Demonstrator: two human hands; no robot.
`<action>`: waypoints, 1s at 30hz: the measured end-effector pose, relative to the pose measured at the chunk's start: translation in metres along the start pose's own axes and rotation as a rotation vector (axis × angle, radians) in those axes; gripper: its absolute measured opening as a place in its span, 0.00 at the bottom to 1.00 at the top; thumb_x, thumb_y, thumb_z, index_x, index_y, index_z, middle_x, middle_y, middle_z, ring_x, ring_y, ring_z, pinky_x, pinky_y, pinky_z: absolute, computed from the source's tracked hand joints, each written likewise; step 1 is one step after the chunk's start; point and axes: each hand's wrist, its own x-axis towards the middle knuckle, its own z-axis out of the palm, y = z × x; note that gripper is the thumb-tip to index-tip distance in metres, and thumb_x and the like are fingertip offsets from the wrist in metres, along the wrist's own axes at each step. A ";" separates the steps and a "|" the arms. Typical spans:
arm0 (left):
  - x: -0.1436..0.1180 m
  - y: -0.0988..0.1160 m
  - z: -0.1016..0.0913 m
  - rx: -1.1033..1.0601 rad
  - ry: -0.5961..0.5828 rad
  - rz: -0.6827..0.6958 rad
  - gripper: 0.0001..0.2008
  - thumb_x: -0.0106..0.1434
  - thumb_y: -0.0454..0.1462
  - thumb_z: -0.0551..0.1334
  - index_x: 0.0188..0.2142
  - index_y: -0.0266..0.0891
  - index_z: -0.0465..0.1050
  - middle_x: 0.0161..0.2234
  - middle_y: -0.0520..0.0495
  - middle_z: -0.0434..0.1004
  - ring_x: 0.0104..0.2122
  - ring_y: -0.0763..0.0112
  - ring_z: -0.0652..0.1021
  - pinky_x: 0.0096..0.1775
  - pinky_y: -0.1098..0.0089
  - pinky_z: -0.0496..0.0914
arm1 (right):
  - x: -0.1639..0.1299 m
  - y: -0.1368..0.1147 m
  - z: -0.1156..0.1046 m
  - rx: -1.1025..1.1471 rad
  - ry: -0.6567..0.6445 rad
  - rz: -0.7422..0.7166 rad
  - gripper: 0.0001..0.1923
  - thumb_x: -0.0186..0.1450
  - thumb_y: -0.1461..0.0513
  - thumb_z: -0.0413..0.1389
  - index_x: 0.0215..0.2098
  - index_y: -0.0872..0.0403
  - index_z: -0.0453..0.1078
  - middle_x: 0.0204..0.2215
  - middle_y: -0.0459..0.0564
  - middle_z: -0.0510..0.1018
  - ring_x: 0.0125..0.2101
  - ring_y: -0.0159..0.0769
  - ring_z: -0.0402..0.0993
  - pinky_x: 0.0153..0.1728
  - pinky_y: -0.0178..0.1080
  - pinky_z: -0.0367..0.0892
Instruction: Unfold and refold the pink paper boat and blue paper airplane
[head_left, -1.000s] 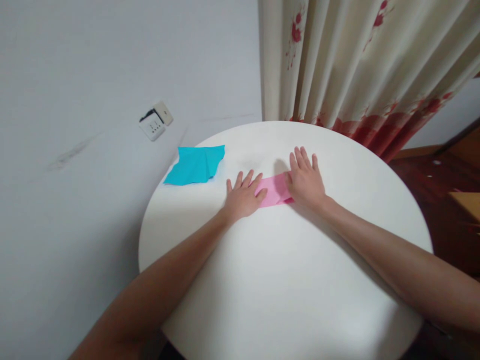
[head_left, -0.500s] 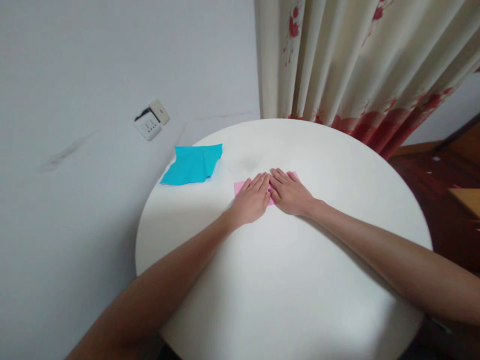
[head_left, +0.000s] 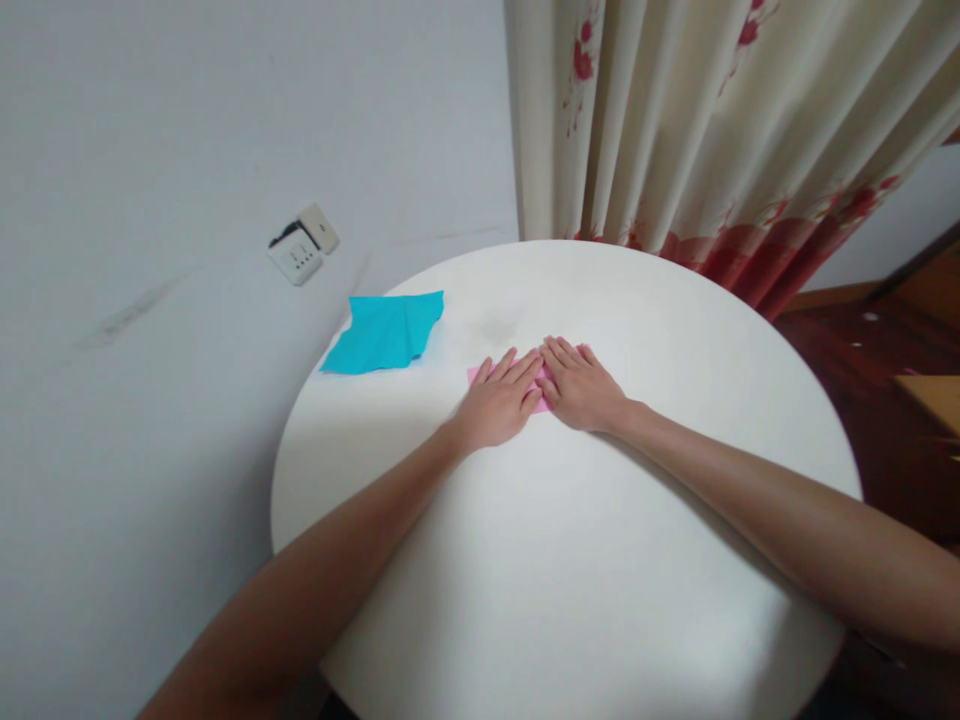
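Observation:
A small pink paper (head_left: pixel 475 374) lies flat near the middle of the round white table (head_left: pixel 570 560). My left hand (head_left: pixel 496 402) and my right hand (head_left: pixel 579 386) both press flat on it, palms down, fingertips meeting over its centre. Only the paper's left corner and a sliver between the hands show; the rest is hidden beneath the hands. Neither hand grips anything.
A folded blue paper (head_left: pixel 384 331) lies at the table's far left edge, beside the grey wall. A wall socket (head_left: pixel 303 243) sits on that wall. A cream curtain (head_left: pixel 720 130) with a red floral pattern hangs behind the table. Dark wooden floor (head_left: pixel 885 380) shows at right.
My hands were apart at the ends of the pink paper a second ago. They slid together toward its centre, now covering most of it. The blue paper has not moved.

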 end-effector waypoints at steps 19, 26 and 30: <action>-0.002 0.001 -0.001 0.010 0.010 -0.014 0.29 0.75 0.46 0.41 0.71 0.42 0.47 0.72 0.51 0.45 0.71 0.55 0.48 0.68 0.46 0.47 | 0.004 0.012 -0.002 0.025 -0.004 0.120 0.36 0.74 0.49 0.36 0.71 0.66 0.49 0.71 0.64 0.49 0.71 0.50 0.42 0.68 0.56 0.43; -0.002 -0.001 -0.003 0.003 -0.015 -0.013 0.29 0.74 0.46 0.41 0.72 0.42 0.46 0.73 0.51 0.44 0.71 0.55 0.47 0.68 0.44 0.47 | 0.009 0.039 -0.002 0.010 0.029 0.275 0.35 0.73 0.50 0.37 0.70 0.66 0.49 0.71 0.65 0.50 0.71 0.52 0.43 0.67 0.59 0.43; -0.002 -0.001 -0.003 0.004 -0.009 -0.008 0.29 0.74 0.46 0.41 0.72 0.43 0.46 0.72 0.50 0.45 0.71 0.55 0.48 0.67 0.44 0.47 | 0.011 0.042 -0.007 -0.021 0.140 0.376 0.35 0.73 0.52 0.38 0.69 0.69 0.48 0.70 0.69 0.51 0.70 0.53 0.43 0.67 0.59 0.44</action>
